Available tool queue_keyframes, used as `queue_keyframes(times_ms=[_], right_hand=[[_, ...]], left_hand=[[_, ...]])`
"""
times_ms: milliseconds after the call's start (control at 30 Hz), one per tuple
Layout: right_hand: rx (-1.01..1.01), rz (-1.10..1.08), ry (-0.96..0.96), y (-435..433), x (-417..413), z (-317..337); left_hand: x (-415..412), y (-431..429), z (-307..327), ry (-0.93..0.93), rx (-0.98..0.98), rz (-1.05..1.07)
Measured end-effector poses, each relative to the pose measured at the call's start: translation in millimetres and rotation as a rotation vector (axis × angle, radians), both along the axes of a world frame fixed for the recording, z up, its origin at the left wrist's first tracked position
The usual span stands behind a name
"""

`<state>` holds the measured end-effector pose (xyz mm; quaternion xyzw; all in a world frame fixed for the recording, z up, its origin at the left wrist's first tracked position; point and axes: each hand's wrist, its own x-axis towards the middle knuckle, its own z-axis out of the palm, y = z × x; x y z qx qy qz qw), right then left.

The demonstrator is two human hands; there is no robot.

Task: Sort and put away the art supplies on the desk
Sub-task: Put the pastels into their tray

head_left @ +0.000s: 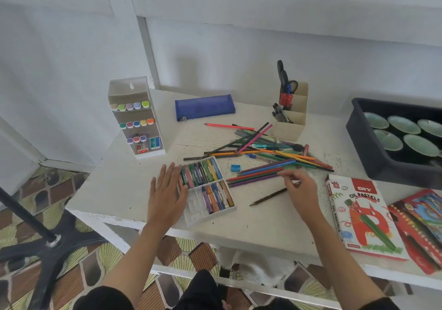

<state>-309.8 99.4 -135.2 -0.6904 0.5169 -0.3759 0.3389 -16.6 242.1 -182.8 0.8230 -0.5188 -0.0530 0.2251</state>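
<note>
A white tray of oil pastels lies near the desk's front edge, with my left hand flat and open against its left side. To its right is a loose pile of coloured pencils and a small blue sharpener. My right hand hovers at the pile's near edge with curled fingers. It holds the upper end of a dark pencil that points toward me. The oil pastels box and a red pencil box lie at the right.
A marker organizer stands at the back left, a blue pencil case behind the pile, and a beige caddy with scissors beyond. A dark bin of green bowls sits far right. A black stand base is on the floor at the left.
</note>
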Motion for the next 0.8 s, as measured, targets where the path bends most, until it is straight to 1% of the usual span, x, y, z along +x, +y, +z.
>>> queue_keyframes(times_ms=[100, 167, 400, 433, 500, 567, 633, 733, 800], right_hand=[[-0.006, -0.098, 0.079, -22, -23, 6], [-0.028, -0.171, 0.141, -37, -33, 11], [-0.032, -0.322, 0.568, -104, -55, 17], [-0.014, -0.330, 0.642, -111, -58, 14], [0.084, -0.344, 0.765, -121, -63, 9], [0.174, -0.362, 0.808, -125, -65, 4], [0.211, -0.383, 0.804, -128, -65, 0], [0.232, -0.393, 0.794, -122, -65, 1], [0.202, -0.400, 0.746, -114, -64, 6]], left_hand=[[2, -2, 0, -0.023, 0.030, -0.023], [5, -4, -1, -0.007, 0.044, 0.000], [6, -6, -3, -0.007, 0.102, 0.054], [6, -7, -2, -0.006, 0.105, 0.055], [5, -7, -2, -0.007, 0.122, 0.058], [4, -7, -1, -0.011, 0.136, 0.065], [4, -7, 0, -0.010, 0.135, 0.067], [3, -7, 1, -0.006, 0.135, 0.068], [3, -7, 0, -0.004, 0.138, 0.069]])
